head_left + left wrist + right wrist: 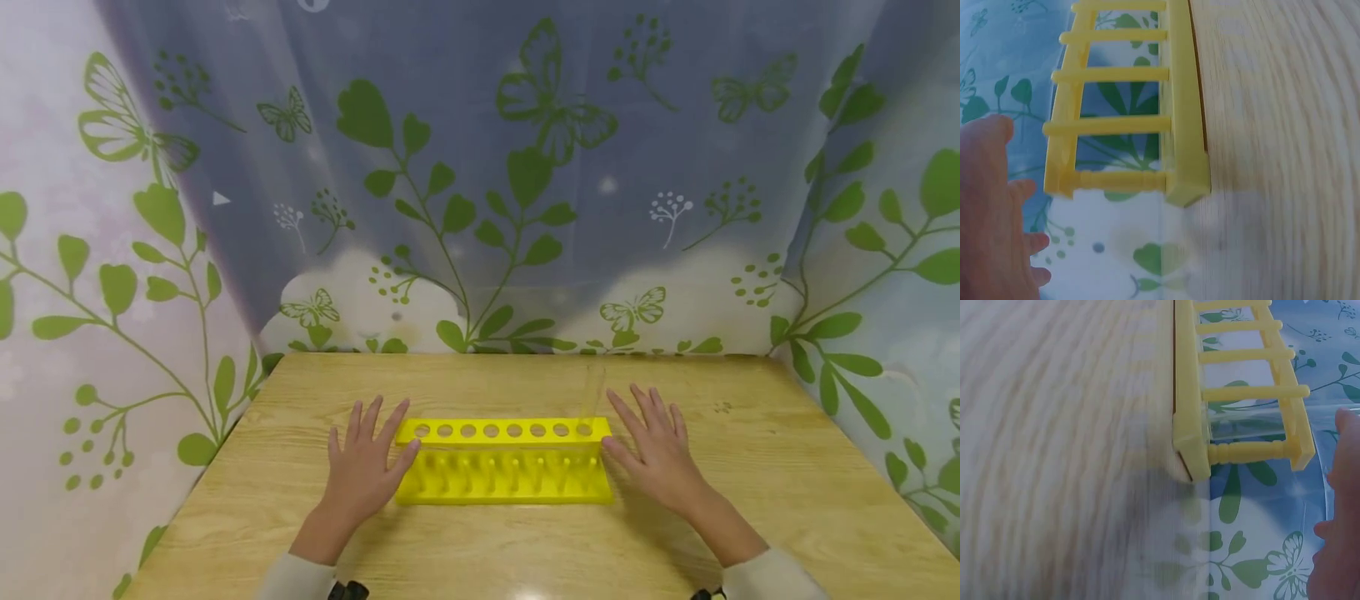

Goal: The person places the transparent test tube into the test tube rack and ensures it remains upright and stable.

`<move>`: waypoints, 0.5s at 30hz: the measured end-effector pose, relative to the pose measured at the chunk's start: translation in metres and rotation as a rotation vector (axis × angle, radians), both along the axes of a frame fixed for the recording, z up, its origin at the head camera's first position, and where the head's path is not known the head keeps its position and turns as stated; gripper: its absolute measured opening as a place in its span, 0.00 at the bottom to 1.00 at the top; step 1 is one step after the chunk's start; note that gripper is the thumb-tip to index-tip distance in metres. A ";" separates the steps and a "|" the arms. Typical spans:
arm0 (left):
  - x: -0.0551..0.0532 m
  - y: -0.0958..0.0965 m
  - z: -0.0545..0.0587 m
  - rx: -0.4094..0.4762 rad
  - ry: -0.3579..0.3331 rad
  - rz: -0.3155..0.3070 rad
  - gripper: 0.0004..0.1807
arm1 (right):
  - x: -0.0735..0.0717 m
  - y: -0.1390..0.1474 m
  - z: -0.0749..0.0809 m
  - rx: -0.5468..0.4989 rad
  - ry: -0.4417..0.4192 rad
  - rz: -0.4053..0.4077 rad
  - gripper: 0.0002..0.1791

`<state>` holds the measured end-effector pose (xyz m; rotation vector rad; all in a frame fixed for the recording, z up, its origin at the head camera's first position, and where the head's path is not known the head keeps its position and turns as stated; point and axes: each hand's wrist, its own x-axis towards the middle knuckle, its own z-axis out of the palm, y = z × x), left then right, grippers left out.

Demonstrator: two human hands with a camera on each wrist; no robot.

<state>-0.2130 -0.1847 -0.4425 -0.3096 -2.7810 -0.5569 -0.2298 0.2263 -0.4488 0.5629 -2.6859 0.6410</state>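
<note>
A yellow test tube rack (504, 498) stands upright on the table, with a row of round holes along its top and pegs below. One clear glass test tube (594, 390) stands in the hole at the right end; the other holes show no tube. In the right wrist view, the lower part of the tube (1250, 423) shows inside the rack. My left hand (363, 467) is at the left end of the rack, fingers spread, thumb tip right at its upper corner. At the other end, my right hand (663, 467) spreads its fingers, thumb close beside the top bar.
The rack stands on a light wood-grain table (502, 550). Behind the table hangs a blue-grey curtain (465, 250) printed with green leaves and butterflies. Similar printed cloth (45, 400) lines the left and right sides.
</note>
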 end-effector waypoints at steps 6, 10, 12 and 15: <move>0.002 -0.017 0.000 -0.002 -0.046 0.021 0.34 | -0.002 0.012 -0.001 0.023 -0.021 -0.035 0.37; 0.009 -0.033 -0.003 -0.037 -0.053 0.034 0.33 | 0.002 0.018 -0.007 0.040 -0.049 -0.066 0.38; 0.012 -0.040 -0.005 -0.047 -0.055 0.036 0.33 | 0.006 0.021 -0.010 0.057 -0.067 -0.089 0.39; 0.016 -0.047 -0.009 -0.060 -0.073 0.036 0.33 | 0.010 0.027 -0.012 0.081 -0.088 -0.121 0.40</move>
